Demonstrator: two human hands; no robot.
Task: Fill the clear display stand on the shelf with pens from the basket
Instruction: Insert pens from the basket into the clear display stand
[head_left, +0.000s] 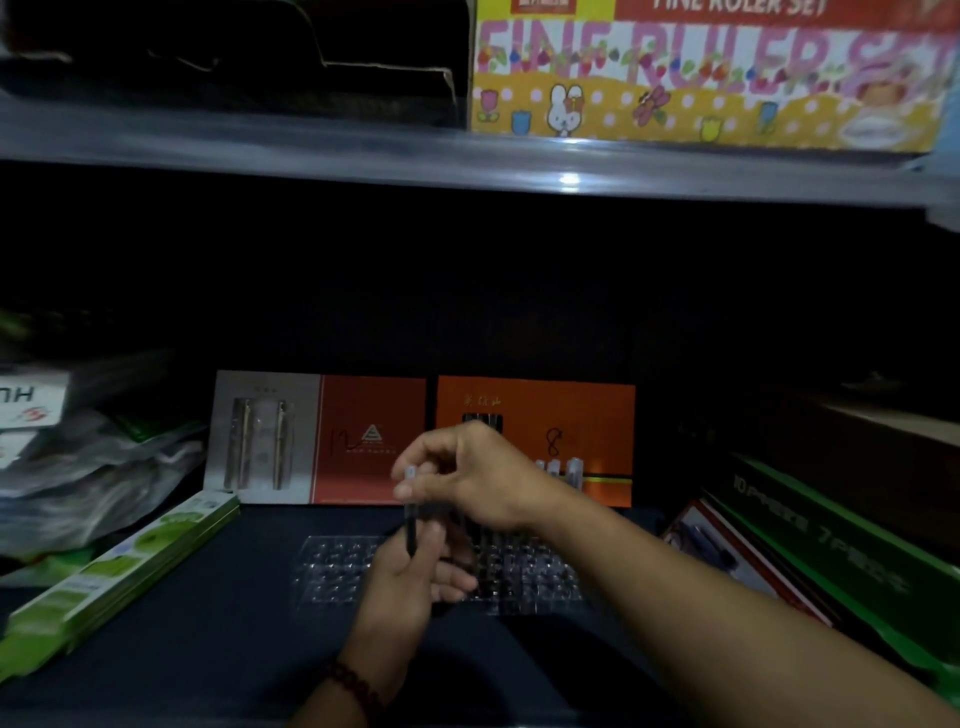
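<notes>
While the right hand (467, 480) pinches a pen (410, 512) upright above the left hand (410, 577), whose grip I can't make out, a few pens (563, 470) already stand just behind the right wrist. Most of the clear display stand (337, 571) beneath both hands looks unfilled, so plenty remains.

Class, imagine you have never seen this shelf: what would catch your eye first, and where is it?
The bright ruler set box on the upper shelf, top right, stands out against the dark. In the middle, the right hand pinches a pen above the clear display stand, with the left hand at its lower end. Behind them stands an orange box.
</notes>
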